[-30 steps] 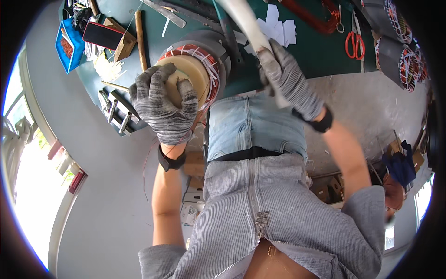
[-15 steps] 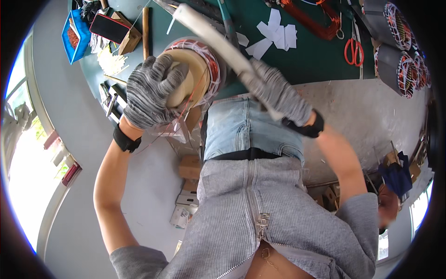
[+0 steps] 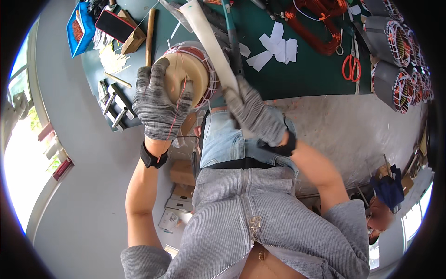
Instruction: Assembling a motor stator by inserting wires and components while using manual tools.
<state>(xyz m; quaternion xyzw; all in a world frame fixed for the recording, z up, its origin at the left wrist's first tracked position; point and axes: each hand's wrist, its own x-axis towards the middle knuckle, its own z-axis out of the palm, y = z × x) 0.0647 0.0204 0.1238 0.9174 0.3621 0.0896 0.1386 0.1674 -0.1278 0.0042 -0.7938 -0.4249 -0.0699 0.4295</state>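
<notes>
Blue tray (image 3: 83, 43) at the tabletop's (image 3: 316, 74) left edge holds reddish bits (image 3: 77, 30); my left grip (image 3: 162, 104) spreads over a cream disc (image 3: 198, 76), right grip (image 3: 253, 114) clasps a pale bat (image 3: 209, 44).

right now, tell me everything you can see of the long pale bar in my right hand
The long pale bar is off-white, smooth-looking and slightly curved, with a blunt far end; whether it is wood or plastic, I cannot tell. Your gloved right hand grips it, hiding part of it. From there it slants up and left in the picture, over the green tabletop, passing right of the round cream block. Whether it touches anything else is unclear.
</notes>
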